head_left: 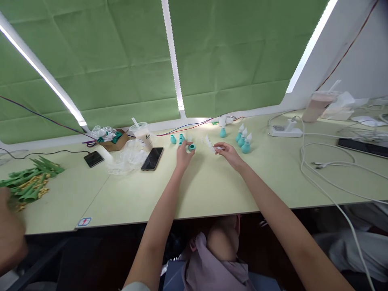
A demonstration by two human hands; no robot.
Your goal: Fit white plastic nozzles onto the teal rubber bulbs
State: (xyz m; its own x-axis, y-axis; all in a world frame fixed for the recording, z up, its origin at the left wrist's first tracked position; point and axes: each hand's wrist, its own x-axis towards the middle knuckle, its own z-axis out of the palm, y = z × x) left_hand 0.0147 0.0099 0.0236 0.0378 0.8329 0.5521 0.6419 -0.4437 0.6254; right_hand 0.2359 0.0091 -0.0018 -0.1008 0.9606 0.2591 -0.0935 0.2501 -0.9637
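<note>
My left hand (183, 155) is closed around a small teal rubber bulb (191, 147), its round opening facing up and toward me. Just beyond those fingers stand a few more teal bulbs (173, 139) without tips. My right hand (227, 152) pinches a small white nozzle tip (218, 148), partly covered by the fingers. Beside it, several clear white nozzle tips (209, 142) lie on the table. To the right of my right hand stand several teal bulbs (245, 148) with white tips fitted. Another teal bulb (222, 132) is farther back.
On the left are a phone (152, 159), a crumpled plastic bag (127, 159), a drink cup (141, 135), a cardboard box (117, 142) and green cone-shaped pieces (30, 184). Another person's hand (10, 230) shows at far left. A power strip (286, 129) and white cables (306, 169) lie right.
</note>
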